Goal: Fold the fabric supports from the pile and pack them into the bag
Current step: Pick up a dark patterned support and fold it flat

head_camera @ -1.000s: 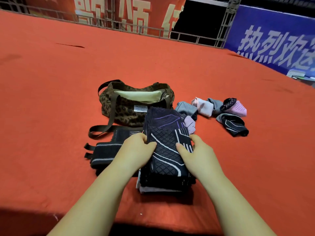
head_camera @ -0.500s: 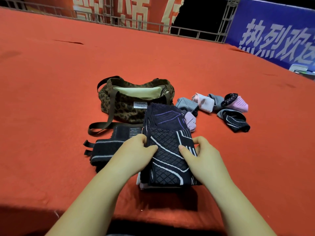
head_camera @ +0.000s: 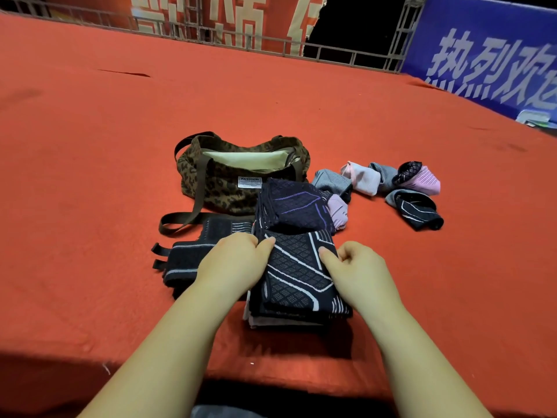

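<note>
the black knitted fabric support with white diamond lines is lying on top of a stack on the red carpeted surface, with the left hand gripping its left edge and the right hand pinching its right edge, fingers curling round the cloth. both forearms are reaching forward, hands palm down. the soft leopard-print bag is sitting open just behind the stack, with small rolled pink and grey supports lying to its right.

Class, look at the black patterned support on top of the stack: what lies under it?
Under the black patterned support, pale pink and white fabric edges show at the stack's near side. How many pieces lie there is hidden.
</note>
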The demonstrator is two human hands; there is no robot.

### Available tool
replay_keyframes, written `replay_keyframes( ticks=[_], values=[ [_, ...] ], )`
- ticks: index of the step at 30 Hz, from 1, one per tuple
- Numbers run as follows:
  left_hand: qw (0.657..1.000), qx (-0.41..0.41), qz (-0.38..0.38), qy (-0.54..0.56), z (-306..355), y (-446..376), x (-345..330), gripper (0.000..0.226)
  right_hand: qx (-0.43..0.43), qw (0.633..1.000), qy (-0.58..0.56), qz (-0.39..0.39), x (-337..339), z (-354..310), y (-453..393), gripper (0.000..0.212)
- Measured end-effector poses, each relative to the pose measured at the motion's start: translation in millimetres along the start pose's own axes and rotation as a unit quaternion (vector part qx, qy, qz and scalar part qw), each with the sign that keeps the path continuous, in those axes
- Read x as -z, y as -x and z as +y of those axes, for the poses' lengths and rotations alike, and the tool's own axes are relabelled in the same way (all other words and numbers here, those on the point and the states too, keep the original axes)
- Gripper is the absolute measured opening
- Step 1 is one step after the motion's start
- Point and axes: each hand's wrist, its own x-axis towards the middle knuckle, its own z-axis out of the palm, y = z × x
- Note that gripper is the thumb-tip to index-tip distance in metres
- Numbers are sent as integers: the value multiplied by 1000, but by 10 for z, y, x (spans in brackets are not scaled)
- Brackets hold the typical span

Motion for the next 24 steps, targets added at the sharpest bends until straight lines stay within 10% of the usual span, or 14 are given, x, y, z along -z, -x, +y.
replay_keyframes(
  ticks=[7,11,16,19,24],
  values=[
    [998,-3,36,-46,-42,-37,-85,54,-14,999,23,29,-65,50,55,39],
    [995,-7,74,-64,-36,-38,-52,49,150,978,3,142,-50,40,125,18],
    [978,-143,138,-61,51,120,119,33,295,954,46,11,-72,90,198,56],
    [940,-313,33,-131,132,244,133,53,245,957,117,-97,-91,103,197,81],
    [940,-188,-164,-231,18,217,-47,57,222,951,150,-152,-104,116,206,70]
  ],
)
